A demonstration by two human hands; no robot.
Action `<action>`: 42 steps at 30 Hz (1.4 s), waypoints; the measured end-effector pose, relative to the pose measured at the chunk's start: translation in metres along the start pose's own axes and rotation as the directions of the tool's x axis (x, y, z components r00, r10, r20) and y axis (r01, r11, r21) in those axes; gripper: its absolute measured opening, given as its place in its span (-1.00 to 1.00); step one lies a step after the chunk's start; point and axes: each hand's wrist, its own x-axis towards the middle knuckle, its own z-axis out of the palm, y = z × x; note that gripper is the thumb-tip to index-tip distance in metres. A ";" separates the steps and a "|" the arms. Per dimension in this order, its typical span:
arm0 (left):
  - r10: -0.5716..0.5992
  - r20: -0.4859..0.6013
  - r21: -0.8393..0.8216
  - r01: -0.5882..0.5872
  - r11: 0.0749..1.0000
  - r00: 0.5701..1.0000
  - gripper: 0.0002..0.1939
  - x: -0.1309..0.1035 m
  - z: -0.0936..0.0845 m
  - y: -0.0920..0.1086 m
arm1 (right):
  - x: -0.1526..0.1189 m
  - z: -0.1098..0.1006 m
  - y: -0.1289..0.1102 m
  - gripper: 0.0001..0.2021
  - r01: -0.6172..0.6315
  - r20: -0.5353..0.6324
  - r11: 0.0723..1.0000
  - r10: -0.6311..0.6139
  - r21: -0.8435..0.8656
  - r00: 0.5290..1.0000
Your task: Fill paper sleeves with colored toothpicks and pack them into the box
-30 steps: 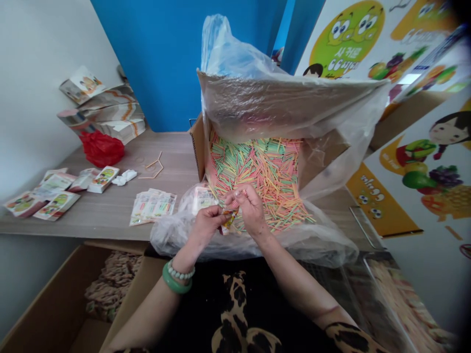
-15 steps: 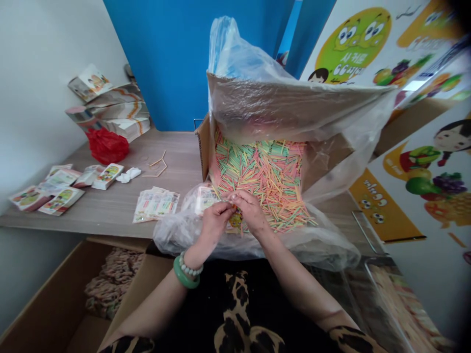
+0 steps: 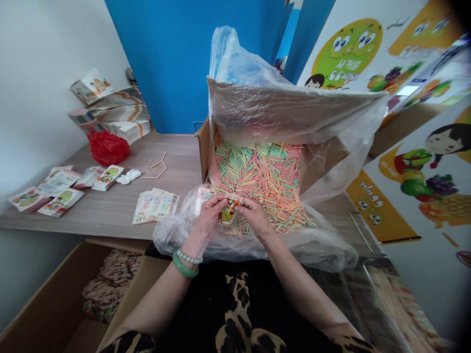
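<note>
A small printed packet (image 3: pixel 228 211) with yellow and red pictures hangs upright between my two hands. The fingers of my left hand (image 3: pixel 210 215) pinch its left edge, and my right hand (image 3: pixel 254 215) pinches its upper right side. Just beyond them, a cardboard box (image 3: pixel 203 149) lined with clear plastic (image 3: pixel 342 245) holds many pink, green, yellow and orange sticks (image 3: pixel 257 181). Another flat packet (image 3: pixel 202 198) lies on the plastic left of my hands. Whether the held packet contains anything cannot be seen.
Flat packets (image 3: pixel 155 206) lie on the table (image 3: pixel 176 157) at the left, with printed boxes (image 3: pixel 61 201), a crumpled tissue (image 3: pixel 128 176), a red bag (image 3: pixel 107 148) and bent sticks (image 3: pixel 158 169) farther off. Below, an open carton (image 3: pixel 47 289) holds many bundled packets (image 3: pixel 110 282).
My hands have moved slightly apart, and the packet's printed front now shows between them. The camera view has shifted a little.
</note>
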 end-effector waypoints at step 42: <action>0.190 0.017 0.546 -0.168 0.821 0.982 -0.60 -0.047 -0.073 0.010 | 0.007 0.017 0.005 -0.82 -0.062 -0.050 0.395 0.040 -0.917 0.998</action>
